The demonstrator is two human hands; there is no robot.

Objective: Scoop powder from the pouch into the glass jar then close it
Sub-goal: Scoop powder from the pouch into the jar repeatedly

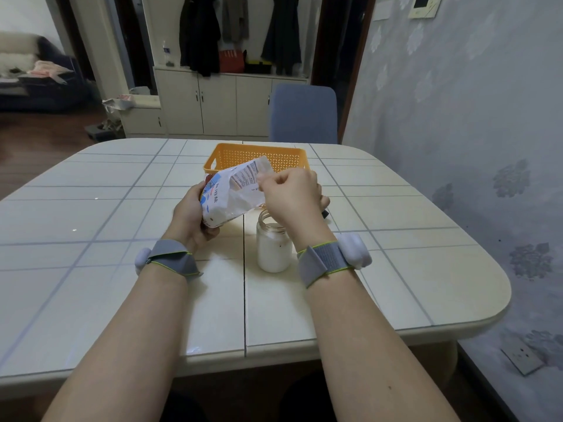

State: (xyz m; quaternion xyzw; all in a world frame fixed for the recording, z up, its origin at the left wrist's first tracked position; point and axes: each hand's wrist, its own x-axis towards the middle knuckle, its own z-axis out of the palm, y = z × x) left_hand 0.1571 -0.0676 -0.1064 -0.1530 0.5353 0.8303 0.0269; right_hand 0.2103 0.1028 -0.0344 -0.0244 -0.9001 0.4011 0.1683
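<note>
Glass jar point(273, 236): one, round, lidless, powder point(274, 257) inside; on tiled table point(122, 208)
Pouch point(231, 193): one, crinkled plastic, tilted over jar; left hand point(190, 217) grips it
Right hand point(289, 196): curled at pouch mouth; contents cannot tell

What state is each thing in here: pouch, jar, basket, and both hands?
pouch: held off the table, tilted.
glass jar: upright on the table, lid off, largely filled with white powder.
orange basket: upright behind the pouch; contents hidden.
left hand: grips the pouch's lower end.
right hand: fingers curled at the pouch's upper end; what they hold is unclear.
</note>
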